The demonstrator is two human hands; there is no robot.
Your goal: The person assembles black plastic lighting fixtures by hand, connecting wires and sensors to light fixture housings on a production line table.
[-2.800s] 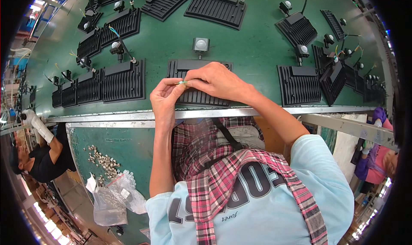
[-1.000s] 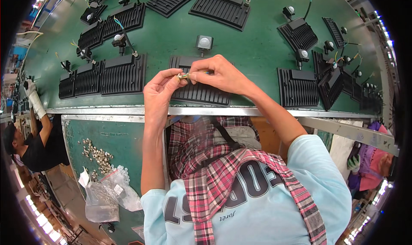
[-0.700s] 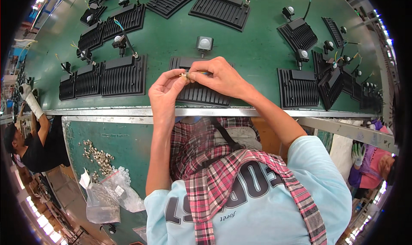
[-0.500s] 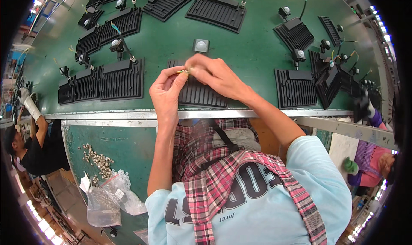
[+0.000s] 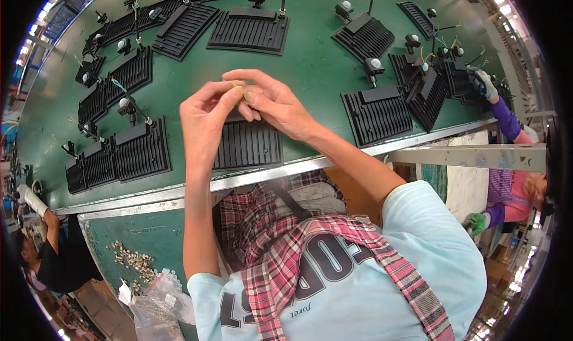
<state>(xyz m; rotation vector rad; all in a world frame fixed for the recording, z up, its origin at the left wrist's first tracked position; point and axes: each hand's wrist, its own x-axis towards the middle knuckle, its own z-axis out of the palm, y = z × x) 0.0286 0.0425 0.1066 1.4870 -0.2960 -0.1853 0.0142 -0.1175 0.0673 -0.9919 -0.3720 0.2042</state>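
My left hand (image 5: 206, 111) pinches a thin yellow-green wire (image 5: 236, 85) between thumb and fingertips. Right against it, my right hand (image 5: 279, 107) is closed, thumb pressed to the curled fingers. What small piece it grips is hidden by the fingers. Both hands are held over a black finned lamp housing (image 5: 248, 147) lying near the table's front edge. Its upper part is covered by my hands.
More finned housings with white-domed sensors and upright cables lie left (image 5: 142, 150), far (image 5: 249, 30) and right (image 5: 377, 117) on the green table (image 5: 310, 60). Small metal fittings (image 5: 134, 262) and plastic bags (image 5: 158, 311) sit on a lower surface. Co-workers are at both sides.
My view has turned, so housings on the table appear shifted left. My right hand, blurred before, now presses close to the left at the wire. The right co-worker's gloved hand now reaches the housings.
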